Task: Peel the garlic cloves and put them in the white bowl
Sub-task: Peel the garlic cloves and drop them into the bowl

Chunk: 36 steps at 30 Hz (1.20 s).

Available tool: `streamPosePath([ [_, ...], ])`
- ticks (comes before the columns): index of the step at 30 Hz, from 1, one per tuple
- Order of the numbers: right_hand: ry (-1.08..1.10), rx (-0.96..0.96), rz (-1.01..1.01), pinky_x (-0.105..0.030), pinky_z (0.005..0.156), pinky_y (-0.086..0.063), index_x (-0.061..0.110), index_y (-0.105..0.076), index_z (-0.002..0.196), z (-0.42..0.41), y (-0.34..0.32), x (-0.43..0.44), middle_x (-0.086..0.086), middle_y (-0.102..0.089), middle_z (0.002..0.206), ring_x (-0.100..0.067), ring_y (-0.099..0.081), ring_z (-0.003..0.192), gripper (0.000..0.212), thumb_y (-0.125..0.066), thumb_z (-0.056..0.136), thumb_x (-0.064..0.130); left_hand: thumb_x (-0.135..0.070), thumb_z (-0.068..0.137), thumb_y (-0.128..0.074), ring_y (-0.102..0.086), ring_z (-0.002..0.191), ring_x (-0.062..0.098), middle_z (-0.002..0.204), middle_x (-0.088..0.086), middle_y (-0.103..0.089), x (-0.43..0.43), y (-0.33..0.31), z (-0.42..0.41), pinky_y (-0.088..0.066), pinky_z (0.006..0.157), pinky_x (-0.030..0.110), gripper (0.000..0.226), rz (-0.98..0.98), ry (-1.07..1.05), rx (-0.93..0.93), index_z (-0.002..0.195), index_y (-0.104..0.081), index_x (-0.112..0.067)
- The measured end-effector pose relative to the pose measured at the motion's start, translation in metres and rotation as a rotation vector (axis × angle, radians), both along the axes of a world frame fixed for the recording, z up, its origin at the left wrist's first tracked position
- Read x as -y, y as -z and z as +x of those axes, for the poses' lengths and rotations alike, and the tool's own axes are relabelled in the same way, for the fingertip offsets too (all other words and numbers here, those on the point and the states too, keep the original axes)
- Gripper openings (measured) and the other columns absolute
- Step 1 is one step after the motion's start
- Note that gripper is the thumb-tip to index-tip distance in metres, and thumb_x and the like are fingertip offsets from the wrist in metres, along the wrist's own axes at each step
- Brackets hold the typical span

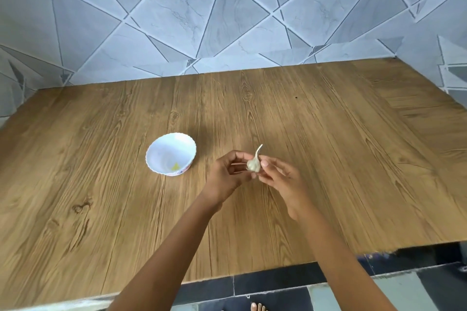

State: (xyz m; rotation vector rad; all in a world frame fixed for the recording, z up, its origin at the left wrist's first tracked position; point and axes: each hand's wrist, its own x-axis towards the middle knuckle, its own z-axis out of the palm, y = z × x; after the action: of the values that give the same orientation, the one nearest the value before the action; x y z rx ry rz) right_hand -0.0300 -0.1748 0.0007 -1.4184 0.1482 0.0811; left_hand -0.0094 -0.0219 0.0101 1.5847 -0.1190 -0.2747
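A small garlic bulb [254, 163] with a pale stalk pointing up is held above the middle of the wooden table [328, 146]. My left hand [227, 175] pinches it from the left with curled fingers. My right hand [280, 177] pinches it from the right with thumb and fingertips. The white bowl [166, 145] with a scalloped rim stands on the table just left of my hands; a small yellowish bit lies at its bottom.
A grey tiled wall [227, 20] runs along the table's far edge and around both back corners. The table's near edge is below my forearms, with dark floor tiles and a bare foot [257, 307] under it.
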Motion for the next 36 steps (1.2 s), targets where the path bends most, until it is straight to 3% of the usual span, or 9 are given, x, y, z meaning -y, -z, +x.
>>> streamPosePath([
  [7, -0.009, 0.002, 0.02, -0.025, 0.088, -0.053, 0.009, -0.068, 0.107, -0.002, 0.006, -0.015, -0.01, -0.071, 0.104, -0.016, -0.068, 0.099, 0.019, -0.061, 0.089, 0.01, 0.001, 0.086, -0.063, -0.067, 0.082, 0.007, 0.094, 0.008, -0.07, -0.015, 0.0, -0.011, -0.051, 0.071, 0.016, 0.017, -0.025, -0.094, 0.019, 0.103, -0.067, 0.0],
  [10, -0.055, 0.036, -0.05, -0.015, 0.083, -0.05, 0.016, -0.066, 0.114, -0.006, 0.004, -0.022, 0.003, -0.071, 0.104, -0.004, -0.065, 0.101, 0.028, -0.066, 0.086, 0.015, -0.001, 0.082, -0.069, -0.069, 0.088, 0.015, 0.097, 0.01, -0.071, -0.018, 0.001, -0.012, -0.054, 0.076, 0.021, 0.023, -0.032, -0.141, 0.008, 0.104, -0.065, -0.006],
  [13, -0.092, 0.073, -0.068, -0.01, 0.077, -0.048, 0.018, -0.062, 0.118, -0.008, 0.003, -0.025, 0.01, -0.07, 0.104, 0.002, -0.064, 0.099, 0.036, -0.068, 0.084, 0.012, -0.002, 0.084, -0.067, -0.068, 0.085, 0.01, 0.095, 0.004, -0.072, -0.021, 0.001, -0.013, -0.053, 0.077, 0.021, 0.024, -0.037, -0.09, -0.048, 0.108, -0.066, -0.009],
  [17, -0.087, 0.189, -0.248, -0.018, 0.089, -0.048, 0.028, -0.063, 0.112, -0.007, 0.007, -0.025, 0.008, -0.067, 0.111, -0.002, -0.062, 0.106, 0.031, -0.066, 0.085, 0.014, -0.01, 0.084, -0.069, -0.065, 0.096, 0.023, 0.104, 0.013, -0.07, -0.028, 0.003, -0.009, -0.047, 0.093, 0.037, 0.02, -0.133, -0.063, -0.202, 0.103, -0.066, -0.007],
  [19, -0.022, 0.243, -0.37, -0.024, 0.091, -0.05, 0.022, -0.065, 0.112, -0.007, 0.013, -0.027, 0.002, -0.069, 0.11, -0.008, -0.063, 0.105, 0.029, -0.068, 0.084, 0.015, -0.009, 0.081, -0.071, -0.066, 0.092, 0.022, 0.101, 0.016, -0.069, -0.028, 0.003, -0.008, -0.051, 0.089, 0.033, 0.018, -0.135, -0.081, -0.222, 0.098, -0.064, -0.006],
  [23, 0.131, 0.328, -0.511, -0.025, 0.083, -0.055, 0.005, -0.069, 0.108, -0.008, 0.02, -0.034, -0.008, -0.071, 0.102, -0.013, -0.068, 0.093, 0.025, -0.068, 0.084, 0.009, -0.003, 0.084, -0.067, -0.068, 0.086, 0.015, 0.093, 0.009, -0.069, -0.021, 0.007, -0.011, -0.056, 0.079, 0.024, 0.015, -0.164, -0.116, -0.236, 0.099, -0.065, -0.005],
  [28, 0.187, 0.426, -0.594, -0.007, 0.071, -0.049, 0.003, -0.071, 0.103, -0.008, 0.025, -0.04, -0.007, -0.073, 0.094, -0.008, -0.067, 0.083, 0.019, -0.067, 0.084, 0.004, -0.002, 0.086, -0.064, -0.068, 0.086, 0.014, 0.091, 0.009, -0.069, -0.022, 0.013, -0.011, -0.056, 0.082, 0.027, 0.015, -0.172, -0.131, -0.251, 0.101, -0.066, -0.003],
  [33, 0.217, 0.444, -0.613, -0.007, 0.063, -0.049, 0.004, -0.07, 0.105, -0.012, 0.031, -0.043, 0.005, -0.069, 0.09, 0.0, -0.064, 0.073, 0.021, -0.064, 0.086, -0.001, -0.001, 0.086, -0.065, -0.069, 0.084, 0.014, 0.088, 0.008, -0.07, -0.02, 0.015, -0.012, -0.057, 0.081, 0.027, 0.012, -0.148, -0.152, -0.245, 0.097, -0.067, -0.005],
  [36, 0.251, 0.436, -0.592, -0.008, 0.062, -0.049, 0.002, -0.07, 0.104, -0.01, 0.036, -0.042, 0.0, -0.071, 0.089, -0.003, -0.065, 0.072, 0.021, -0.062, 0.086, -0.003, 0.001, 0.086, -0.064, -0.068, 0.084, 0.014, 0.089, 0.009, -0.069, -0.019, 0.015, -0.013, -0.057, 0.081, 0.027, 0.013, -0.152, -0.164, -0.248, 0.097, -0.067, -0.006],
])
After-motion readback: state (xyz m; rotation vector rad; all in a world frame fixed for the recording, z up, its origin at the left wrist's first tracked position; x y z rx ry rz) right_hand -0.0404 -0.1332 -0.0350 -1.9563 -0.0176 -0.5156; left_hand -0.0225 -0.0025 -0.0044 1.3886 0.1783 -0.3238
